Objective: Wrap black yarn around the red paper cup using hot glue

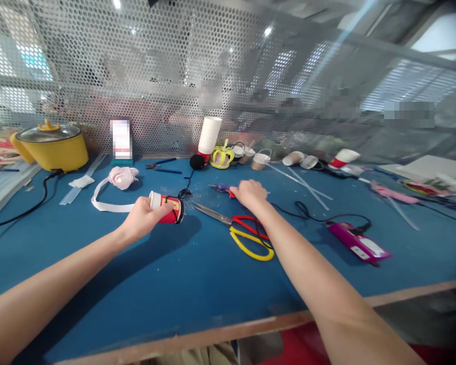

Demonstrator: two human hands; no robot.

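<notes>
My left hand (139,219) is wrapped round a red and white paper cup (167,215) tipped on its side, with black yarn wound at its right-hand end. From the cup a strand of black yarn (185,193) runs back toward a black yarn ball (197,162). My right hand (249,193) is closed over a blue glue gun (221,188) with a red trigger, its nozzle pointing left; most of its body is hidden under the fingers. Between the hands lie large scissors (228,221) with one red and one yellow handle, partly beneath my right forearm.
A purple power box (359,242) with a cord sits to the right. Pliers (163,166), a yellow pot (51,147), a white ribbon roll (122,178), stacked paper cups (210,133) and a yellow crown-like basket (222,156) stand toward the mesh screen (155,76). Clear glue sticks (304,185) lie behind.
</notes>
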